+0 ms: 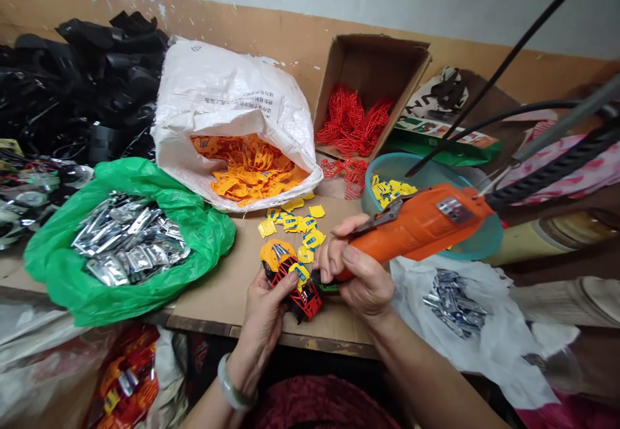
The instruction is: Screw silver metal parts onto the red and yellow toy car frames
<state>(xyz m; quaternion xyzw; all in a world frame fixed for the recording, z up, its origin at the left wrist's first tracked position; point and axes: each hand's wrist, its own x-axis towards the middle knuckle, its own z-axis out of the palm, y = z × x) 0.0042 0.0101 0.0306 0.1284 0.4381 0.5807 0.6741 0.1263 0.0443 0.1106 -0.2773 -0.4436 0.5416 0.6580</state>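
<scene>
My left hand (264, 316) grips a toy car (279, 256) with an orange front, a red cage frame and dark wheels. The left thumb presses on a yellow piece (302, 275) with a blue mark on the car's top. Wrapped in my right hand (361, 274) is an orange electric screwdriver (416, 222), its cable running up to the right. The tool's tip points left toward the car; whether it touches is hidden by the fingers. Loose yellow pieces (293, 223) lie on the cardboard just beyond the car.
Around the cardboard (208, 300) stand a green bag (43, 248) of silvery parts, a white sack (232, 86) of orange shells, a box (334, 61) of red frames and a teal basin (489, 229) with yellow pieces. A white bag (411, 293) holds silvery parts. Black parts (97, 73) are piled left.
</scene>
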